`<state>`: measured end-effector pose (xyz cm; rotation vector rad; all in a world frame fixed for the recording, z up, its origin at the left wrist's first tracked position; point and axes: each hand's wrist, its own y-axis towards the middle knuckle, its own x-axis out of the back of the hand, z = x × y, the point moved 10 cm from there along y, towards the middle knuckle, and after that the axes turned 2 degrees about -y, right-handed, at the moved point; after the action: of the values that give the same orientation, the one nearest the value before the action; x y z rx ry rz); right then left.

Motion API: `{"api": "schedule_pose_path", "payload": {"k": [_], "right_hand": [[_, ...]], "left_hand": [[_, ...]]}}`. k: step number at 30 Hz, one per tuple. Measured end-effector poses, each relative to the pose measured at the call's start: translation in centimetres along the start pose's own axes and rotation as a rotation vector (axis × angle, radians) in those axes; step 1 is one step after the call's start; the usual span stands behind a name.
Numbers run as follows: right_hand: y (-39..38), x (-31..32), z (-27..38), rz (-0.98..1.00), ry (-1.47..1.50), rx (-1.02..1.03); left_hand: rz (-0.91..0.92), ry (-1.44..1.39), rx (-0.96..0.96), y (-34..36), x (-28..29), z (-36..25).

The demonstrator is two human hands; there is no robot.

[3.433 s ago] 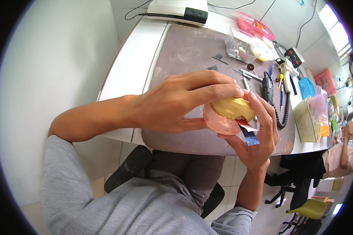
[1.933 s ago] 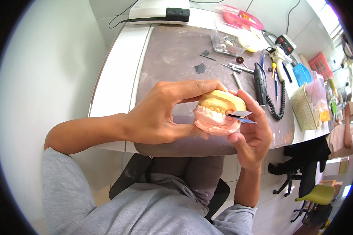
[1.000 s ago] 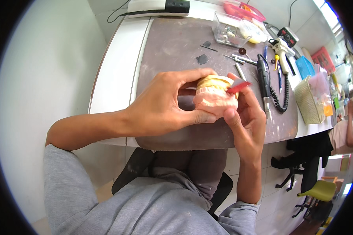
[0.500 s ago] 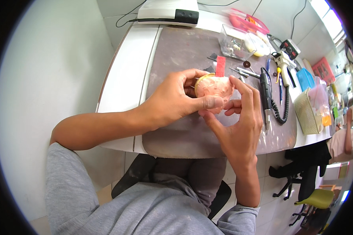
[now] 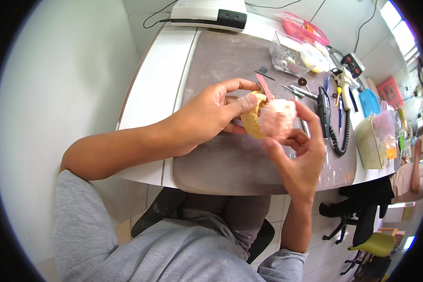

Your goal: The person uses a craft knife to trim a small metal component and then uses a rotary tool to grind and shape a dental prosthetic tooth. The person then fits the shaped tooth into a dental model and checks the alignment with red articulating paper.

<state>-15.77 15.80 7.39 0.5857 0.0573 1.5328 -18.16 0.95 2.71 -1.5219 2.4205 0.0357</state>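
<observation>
My left hand (image 5: 219, 108) is closed round a yellow plaster dental cast (image 5: 252, 123), its thumb on the near face. Right beside the cast, my right hand (image 5: 300, 155) grips a pale pink, lumpy moulded piece (image 5: 280, 118) between thumb and fingers. That piece is smeared by motion, so its detail is lost. A flat pink-red strip (image 5: 264, 86) rises at a slant above the two pieces; whether it is fixed to either one I cannot tell. Both hands are above the grey-brown work mat (image 5: 216, 164).
Right of my hands lie a black handpiece (image 5: 322, 110) with coiled cord and several slim metal tools (image 5: 303, 91). Farther back stand a clear plastic box (image 5: 289, 58), a pink tray (image 5: 305, 29) and a white device (image 5: 207, 13). A cream basket (image 5: 369, 141) stands at the right edge.
The pink piece has moved to the right, and more of the yellow cast now shows at its left. The strip has gone from upright to slanted. My right hand has shifted right.
</observation>
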Motion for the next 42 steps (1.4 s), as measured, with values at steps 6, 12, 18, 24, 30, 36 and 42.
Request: {"api": "schedule_pose_path", "payload": {"k": [6, 12, 18, 24, 30, 36, 42], "right_hand": [[0.1, 4.7, -1.5, -0.044, -0.196, -0.127], [0.2, 3.5, -1.1, 0.157, -0.754, -0.017], [3.2, 2.2, 0.8, 0.069, -0.288, 0.128], [5.4, 1.8, -1.0, 0.137, 0.203, -0.101], [5.7, 6.4, 1.1, -0.289, -0.486, 0.239], [4.7, 9.9, -1.9, -0.118, -0.856, -0.005], [3.0, 11.3, -5.1, 0.001, -1.051, -0.198]], "left_hand": [[-0.010, -0.077, -0.008, 0.1, 0.5, -0.9], [0.045, -0.110, -0.102, -0.2, 0.2, -2.0], [0.234, 0.109, -0.083, -0.8, -2.6, -2.0], [0.166, 0.135, -0.059, -1.1, -2.1, -1.4], [0.187, 0.200, -0.108, -0.6, -1.2, -1.1], [0.060, 0.853, -0.389, -0.4, -0.9, -3.2], [-0.089, 1.250, -0.576, -0.8, -0.7, -3.7]]}}
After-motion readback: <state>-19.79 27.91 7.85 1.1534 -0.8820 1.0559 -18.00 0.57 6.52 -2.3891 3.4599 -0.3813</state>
